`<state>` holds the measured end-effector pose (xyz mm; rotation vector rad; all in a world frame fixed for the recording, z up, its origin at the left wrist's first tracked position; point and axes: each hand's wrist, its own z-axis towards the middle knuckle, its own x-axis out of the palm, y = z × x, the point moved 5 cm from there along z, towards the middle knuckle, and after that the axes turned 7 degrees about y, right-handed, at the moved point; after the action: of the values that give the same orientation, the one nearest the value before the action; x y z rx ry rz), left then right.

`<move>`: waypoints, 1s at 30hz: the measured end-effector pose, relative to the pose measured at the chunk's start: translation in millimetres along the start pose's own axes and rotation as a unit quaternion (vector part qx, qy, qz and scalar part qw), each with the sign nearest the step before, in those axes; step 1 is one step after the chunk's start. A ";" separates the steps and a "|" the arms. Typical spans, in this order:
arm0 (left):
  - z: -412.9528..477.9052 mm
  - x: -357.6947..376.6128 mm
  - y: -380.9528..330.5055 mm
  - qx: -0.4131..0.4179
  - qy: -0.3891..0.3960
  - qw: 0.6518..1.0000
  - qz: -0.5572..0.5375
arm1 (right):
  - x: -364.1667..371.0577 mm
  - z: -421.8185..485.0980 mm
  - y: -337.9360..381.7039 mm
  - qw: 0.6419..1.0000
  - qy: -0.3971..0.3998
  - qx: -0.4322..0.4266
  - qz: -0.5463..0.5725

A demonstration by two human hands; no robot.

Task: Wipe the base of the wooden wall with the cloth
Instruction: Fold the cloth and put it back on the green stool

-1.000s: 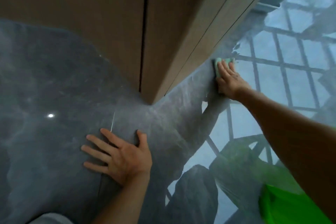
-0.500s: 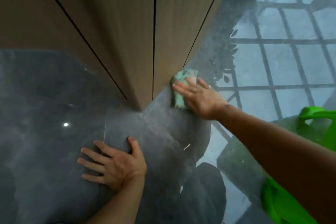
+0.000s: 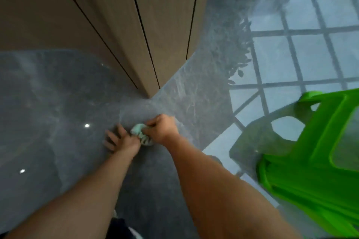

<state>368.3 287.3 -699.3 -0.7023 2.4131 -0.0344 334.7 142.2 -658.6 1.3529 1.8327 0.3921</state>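
Head view: both hands meet low on the dark glossy floor (image 3: 58, 103), a little short of the corner of the wooden wall (image 3: 120, 25). The right hand (image 3: 162, 127) is curled closed around the cloth (image 3: 138, 132) — a bunched pale-green wad with a striped part showing below the knuckles. The left hand (image 3: 120, 140) lies just left of it, fingers spread fairly wide and flat toward the floor, its thumb side touching the cloth; whether it actually grips any of the fabric cannot be told through the blur. The cloth sits between the two hands, apart from the base of the wall, which lies ahead of the fingers. Well off to the right of the right forearm stands a bright green stool (image 3: 318, 157) — beyond it, the floor mirrors a window grid.
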 end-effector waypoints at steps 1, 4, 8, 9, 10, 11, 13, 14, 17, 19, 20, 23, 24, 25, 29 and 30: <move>-23.6 -14.7 3.5 -0.018 0.079 0.994 -0.077 | 5.9 -25.4 7.1 0.998 0.031 0.019 0.052; -134.3 -53.4 3.3 -0.055 0.270 0.928 -0.251 | -13.4 -108.8 41.4 0.992 0.076 0.032 0.093; -304.0 -90.2 -24.3 -0.003 0.337 0.912 -0.233 | -98.4 -261.8 96.8 0.987 0.007 0.036 0.158; -344.9 -96.0 -36.4 0.013 0.343 0.907 -0.245 | -125.3 -304.7 106.4 0.979 -0.045 0.041 0.196; -385.0 -99.6 -49.3 0.024 0.352 0.902 -0.249 | -151.1 -347.5 112.4 0.968 -0.103 0.047 0.225; -424.7 -100.0 -61.2 0.032 0.364 0.896 -0.251 | -174.8 -389.7 115.3 0.956 -0.154 0.056 0.243; -492.8 -90.7 -80.4 0.057 0.390 0.885 -0.249 | -210.8 -468.1 108.7 0.939 -0.204 0.081 0.265; -521.6 -82.2 -87.1 0.074 0.405 0.881 -0.234 | -220.4 -504.7 95.5 0.930 -0.218 0.097 0.281; -591.9 -44.4 -95.9 0.125 0.461 0.867 -0.142 | -215.1 -609.4 46.0 0.853 -0.194 0.152 0.460; -627.5 -11.1 -87.9 0.129 0.500 0.851 -0.096 | -197.4 -657.3 19.6 0.742 -0.151 0.131 0.640; -642.9 5.6 -83.4 0.126 0.520 0.841 -0.075 | -193.2 -672.9 7.1 0.711 -0.149 0.114 0.678; -678.3 51.5 -78.8 0.146 0.562 0.814 0.001 | -204.9 -685.4 -30.4 0.731 -0.195 0.105 0.646; -683.9 65.1 -83.3 0.176 0.553 0.814 0.032 | -214.3 -682.0 -41.5 0.749 -0.217 0.110 0.616; -685.7 77.2 -93.1 0.215 0.526 0.821 0.055 | -225.4 -675.8 -53.0 0.766 -0.241 0.111 0.585; -679.2 123.1 -153.5 0.367 0.418 0.829 0.057 | -293.0 -634.4 -90.4 0.814 -0.368 0.094 0.440; -674.9 129.2 -169.3 0.413 0.368 0.830 0.068 | -308.2 -620.9 -95.8 0.826 -0.398 0.099 0.387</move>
<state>-22.6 -16.5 -193.6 -0.0801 2.7255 -1.4324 -163.2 -43.7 -203.4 1.9867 0.5940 -0.0021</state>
